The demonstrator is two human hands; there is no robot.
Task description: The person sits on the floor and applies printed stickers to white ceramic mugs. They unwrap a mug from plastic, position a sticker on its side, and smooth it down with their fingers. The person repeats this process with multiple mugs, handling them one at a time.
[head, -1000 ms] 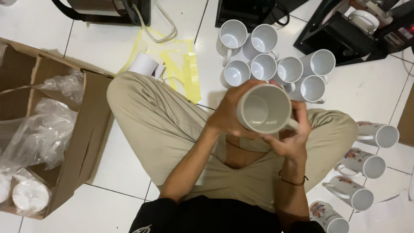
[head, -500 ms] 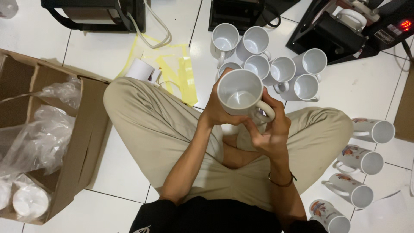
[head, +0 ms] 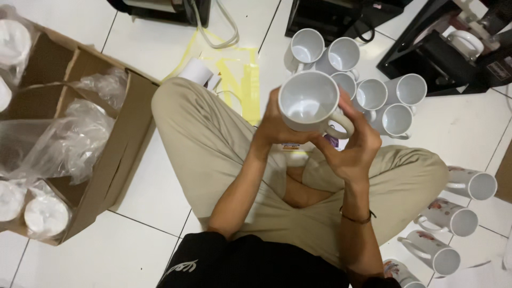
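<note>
Mug (head: 310, 102) sits mouth-up between my hands, left hand (head: 277, 125) clasping its wall, right hand (head: 354, 146) fingers curled under its handle (pointing right).

Seated cross-legged, the person raises both forearms before the chest; left hand (head: 277, 125) and right hand (head: 354, 149) curl their grip around a plain white ceramic mug (head: 312, 104) between them.

Held mug (head: 312, 104) is plain white, same w/ the cluster of mugs (head: 368, 80) at 12. I see printed mugs (head: 453, 218) at 4 w/ reddish pattern. Pants (head: 213, 144) khaki, cardboard box (head: 114, 154) brown at 9, floor tiles (head: 154, 48) white w/ yellow sheet (head: 240, 80).
</note>
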